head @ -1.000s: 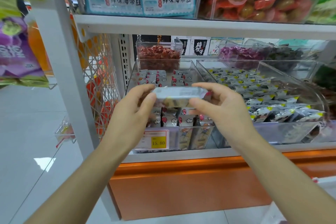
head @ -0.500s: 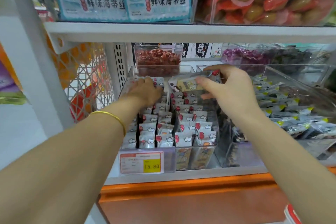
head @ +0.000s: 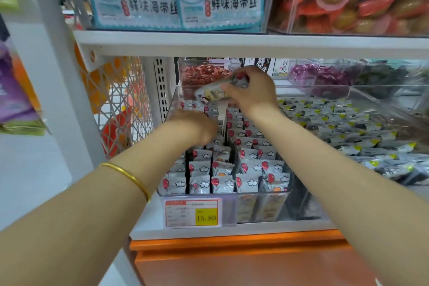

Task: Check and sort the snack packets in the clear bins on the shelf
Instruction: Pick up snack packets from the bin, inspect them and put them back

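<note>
A clear bin (head: 170, 104) on the lower shelf holds rows of upright grey-white snack packets (head: 222, 183) with red balloon prints. My right hand (head: 251, 90) grips one such snack packet (head: 212, 94) above the back of the bin, tilted on its side. My left hand (head: 197, 126) reaches down among the packets in the bin's left rows; its fingers are curled and mostly hidden, so I cannot see what they hold.
A wider clear bin (head: 376, 102) of grey packets with yellow corners sits to the right. A small box of red sweets (head: 202, 73) stands behind. The upper shelf board (head: 232, 42) hangs close overhead. A price tag (head: 192, 212) reads 15.80.
Both hands moved from in front of the shelf into the bin. The left hand let go of the packet and dropped among the rows. The right hand carried it back and left.
</note>
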The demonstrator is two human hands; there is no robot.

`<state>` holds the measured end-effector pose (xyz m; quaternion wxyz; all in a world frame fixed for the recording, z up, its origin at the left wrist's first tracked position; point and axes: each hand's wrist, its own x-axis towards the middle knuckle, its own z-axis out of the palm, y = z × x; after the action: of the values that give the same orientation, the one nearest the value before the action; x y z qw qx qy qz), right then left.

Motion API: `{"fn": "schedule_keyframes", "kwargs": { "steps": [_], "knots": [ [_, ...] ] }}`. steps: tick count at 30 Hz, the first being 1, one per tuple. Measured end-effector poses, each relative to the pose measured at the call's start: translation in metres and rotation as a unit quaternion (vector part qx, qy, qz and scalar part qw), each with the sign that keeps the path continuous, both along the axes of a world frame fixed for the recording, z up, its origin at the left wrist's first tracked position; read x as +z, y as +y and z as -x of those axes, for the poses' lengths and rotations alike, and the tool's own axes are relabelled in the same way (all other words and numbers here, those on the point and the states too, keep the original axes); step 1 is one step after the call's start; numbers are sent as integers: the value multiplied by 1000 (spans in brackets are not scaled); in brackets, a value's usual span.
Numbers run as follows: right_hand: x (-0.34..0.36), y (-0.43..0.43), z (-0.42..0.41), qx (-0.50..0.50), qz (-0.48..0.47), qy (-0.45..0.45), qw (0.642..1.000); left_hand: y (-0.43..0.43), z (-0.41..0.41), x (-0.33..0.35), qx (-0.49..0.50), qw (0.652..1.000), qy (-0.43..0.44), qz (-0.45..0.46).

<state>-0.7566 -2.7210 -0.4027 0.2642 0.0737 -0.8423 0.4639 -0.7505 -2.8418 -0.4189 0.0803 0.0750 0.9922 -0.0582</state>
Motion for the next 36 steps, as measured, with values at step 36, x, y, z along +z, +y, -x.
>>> {"fn": "schedule_keyframes", "kwargs": {
  "steps": [36],
  "knots": [
    [-39,-79,120,-41,-415,-54,907,-55,-50,-30,14,935,256,-246]
  ]
}}
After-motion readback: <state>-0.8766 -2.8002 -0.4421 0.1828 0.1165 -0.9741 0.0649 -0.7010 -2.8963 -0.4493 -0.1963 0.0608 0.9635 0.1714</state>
